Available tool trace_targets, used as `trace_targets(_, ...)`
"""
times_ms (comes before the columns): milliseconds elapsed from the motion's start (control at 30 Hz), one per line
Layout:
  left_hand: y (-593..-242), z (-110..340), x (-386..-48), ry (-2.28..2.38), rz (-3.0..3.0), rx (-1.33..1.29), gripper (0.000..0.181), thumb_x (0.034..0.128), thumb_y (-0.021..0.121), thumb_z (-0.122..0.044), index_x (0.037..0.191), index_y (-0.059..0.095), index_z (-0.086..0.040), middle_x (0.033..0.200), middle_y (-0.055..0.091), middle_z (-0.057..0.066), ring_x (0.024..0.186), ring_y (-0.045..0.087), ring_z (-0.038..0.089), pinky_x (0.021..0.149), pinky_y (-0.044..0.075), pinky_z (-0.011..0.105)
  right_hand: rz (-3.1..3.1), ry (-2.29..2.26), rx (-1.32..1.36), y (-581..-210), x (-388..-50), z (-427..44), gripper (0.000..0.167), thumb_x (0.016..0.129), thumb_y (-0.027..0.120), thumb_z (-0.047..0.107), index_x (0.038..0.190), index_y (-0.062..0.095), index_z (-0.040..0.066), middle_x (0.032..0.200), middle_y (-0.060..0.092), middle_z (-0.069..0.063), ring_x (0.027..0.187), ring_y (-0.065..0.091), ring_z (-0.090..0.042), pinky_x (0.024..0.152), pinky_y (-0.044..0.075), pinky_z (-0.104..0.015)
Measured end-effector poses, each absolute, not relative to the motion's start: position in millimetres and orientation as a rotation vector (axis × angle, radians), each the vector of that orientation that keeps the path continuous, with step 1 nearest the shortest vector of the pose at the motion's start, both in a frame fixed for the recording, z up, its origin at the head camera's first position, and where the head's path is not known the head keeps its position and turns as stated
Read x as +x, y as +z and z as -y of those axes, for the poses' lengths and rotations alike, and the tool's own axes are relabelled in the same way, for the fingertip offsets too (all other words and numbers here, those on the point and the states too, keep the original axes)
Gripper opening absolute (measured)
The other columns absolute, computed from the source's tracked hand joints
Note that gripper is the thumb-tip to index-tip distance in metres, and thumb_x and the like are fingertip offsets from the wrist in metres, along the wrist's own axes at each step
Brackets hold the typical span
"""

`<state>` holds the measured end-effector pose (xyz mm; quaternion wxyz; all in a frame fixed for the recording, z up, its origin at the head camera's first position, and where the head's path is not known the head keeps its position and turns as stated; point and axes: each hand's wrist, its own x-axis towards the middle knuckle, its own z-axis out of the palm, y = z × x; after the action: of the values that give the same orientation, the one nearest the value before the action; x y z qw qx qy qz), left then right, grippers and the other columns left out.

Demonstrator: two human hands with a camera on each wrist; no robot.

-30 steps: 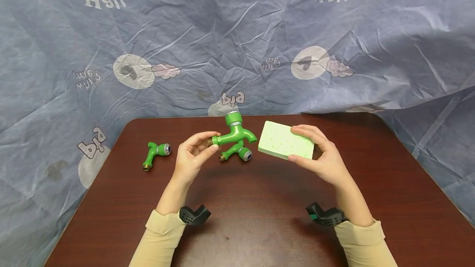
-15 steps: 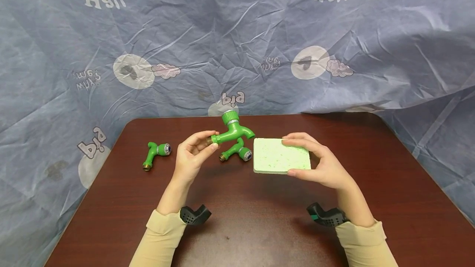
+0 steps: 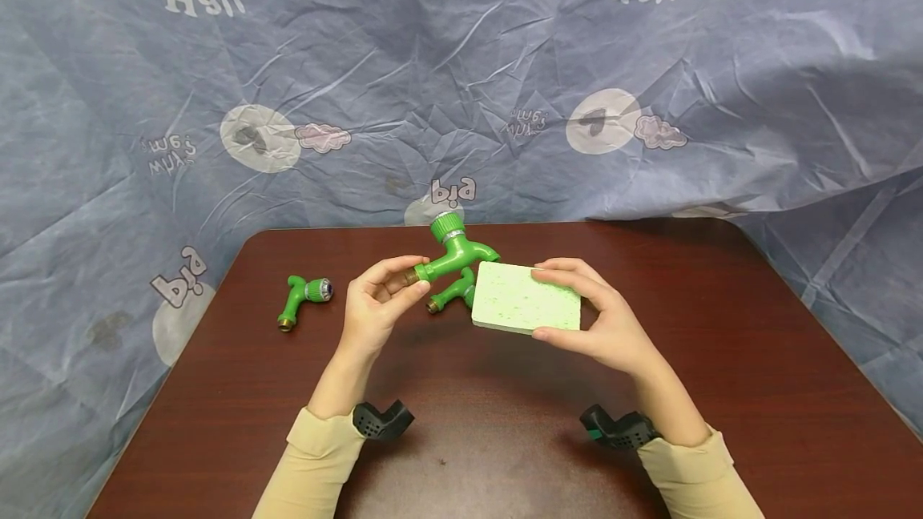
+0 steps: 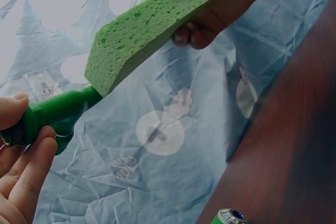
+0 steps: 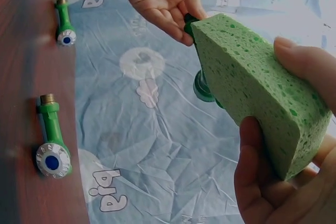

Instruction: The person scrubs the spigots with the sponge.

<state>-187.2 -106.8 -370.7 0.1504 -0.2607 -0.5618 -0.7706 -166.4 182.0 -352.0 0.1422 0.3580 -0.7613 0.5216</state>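
In the head view my left hand (image 3: 375, 303) pinches the brass threaded end of a green faucet (image 3: 456, 256), held above the table with its knob up. My right hand (image 3: 606, 323) grips a light green sponge (image 3: 525, 299) by its right end, thumb below and fingers above. The sponge's left end meets the spout tip; in the left wrist view the sponge (image 4: 142, 35) appears to touch the faucet (image 4: 65, 109) there. From the right wrist, the sponge (image 5: 257, 87) covers most of the held faucet.
Two similar green faucets lie on the dark brown table (image 3: 461, 439): one at the left (image 3: 299, 300), another in the middle (image 3: 450, 292), partly hidden behind the sponge. A blue printed cloth (image 3: 461, 102) hangs behind the table. Each wrist wears a black camera mount (image 3: 384, 420).
My right hand has brought the sponge left and down to the faucet's spout, turning it more level. The left hand has hardly moved; the faucet has tilted slightly.
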Motion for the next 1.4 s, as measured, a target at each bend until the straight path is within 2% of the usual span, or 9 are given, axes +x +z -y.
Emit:
trace_targets(233, -372, 106, -187, -2.232, 1.617, -0.778, 0.032, 0.0772, 0.066, 0.015, 0.108, 0.059, 0.014, 0.105, 0.066, 0.009, 0.085, 0.064, 0.015, 0.071, 0.055, 0.023, 2.189, 1.548, 1.053, -354, -167, -177, 0.063, 0.064, 0.083, -0.004, 0.122, 0.059, 0.002, 0.126, 0.051, -0.011, 0.115, 0.047, -0.023, 0.085, 0.043, -0.023)
trace_targets(400, -372, 107, -188, -2.261, 1.622, -0.800, 0.032, 0.0784, 0.066, 0.014, 0.110, 0.061, 0.011, 0.108, 0.065, 0.010, 0.087, 0.065, 0.016, 0.072, 0.056, 0.023, 2.089, 1.594, 1.115, -350, -167, -183, 0.065, 0.061, 0.078, -0.015, 0.122, 0.057, -0.004, 0.123, 0.051, -0.018, 0.115, 0.047, -0.024, 0.083, 0.044, -0.023)
trace_targets(633, -373, 106, -187, -2.288, 1.662, -0.852, 0.032, 0.0802, 0.064, 0.014, 0.112, 0.059, 0.012, 0.109, 0.064, 0.011, 0.091, 0.064, 0.017, 0.070, 0.055, 0.022, 1.948, 1.696, 1.195, -350, -169, -190, 0.070, 0.056, 0.070, -0.027, 0.122, 0.052, -0.013, 0.125, 0.046, -0.025, 0.114, 0.045, -0.025, 0.071, 0.048, -0.021)
trace_targets(833, -372, 104, -185, -2.281, 1.695, -0.873, 0.033, 0.0803, 0.066, 0.011, 0.112, 0.059, 0.011, 0.108, 0.065, 0.008, 0.088, 0.065, 0.015, 0.067, 0.055, 0.023, 1.978, 1.680, 0.984, -350, -172, -190, 0.068, 0.061, 0.072, -0.024, 0.124, 0.052, -0.010, 0.127, 0.047, -0.019, 0.114, 0.046, -0.024, 0.070, 0.047, -0.018)
trace_targets(967, -370, 107, -184, -2.276, 1.646, -0.855, 0.032, 0.0796, 0.066, 0.012, 0.111, 0.061, 0.009, 0.108, 0.065, 0.010, 0.091, 0.065, 0.017, 0.071, 0.055, 0.023, 1.948, 1.790, 0.867, -350, -175, -195, 0.063, 0.067, 0.069, -0.022, 0.126, 0.052, -0.010, 0.129, 0.047, -0.016, 0.108, 0.048, -0.022, 0.069, 0.049, -0.017)
trace_targets(1100, -368, 110, -185, -2.264, 1.619, -0.840, 0.032, 0.0789, 0.065, 0.014, 0.110, 0.063, 0.006, 0.108, 0.065, 0.010, 0.092, 0.065, 0.018, 0.076, 0.055, 0.024, 1.890, 1.910, 0.823, -354, -180, -200, 0.060, 0.071, 0.067, -0.021, 0.128, 0.050, -0.009, 0.130, 0.045, -0.014, 0.103, 0.050, -0.020, 0.069, 0.052, -0.016)
trace_targets(1400, -366, 110, -185, -2.285, 1.611, -0.833, 0.033, 0.0789, 0.066, 0.013, 0.111, 0.062, 0.007, 0.108, 0.065, 0.010, 0.094, 0.065, 0.018, 0.078, 0.055, 0.025, 1.923, 1.940, 0.781, -360, -185, -200, 0.060, 0.073, 0.069, -0.018, 0.129, 0.051, -0.006, 0.130, 0.045, -0.012, 0.102, 0.051, -0.019, 0.071, 0.052, -0.016)
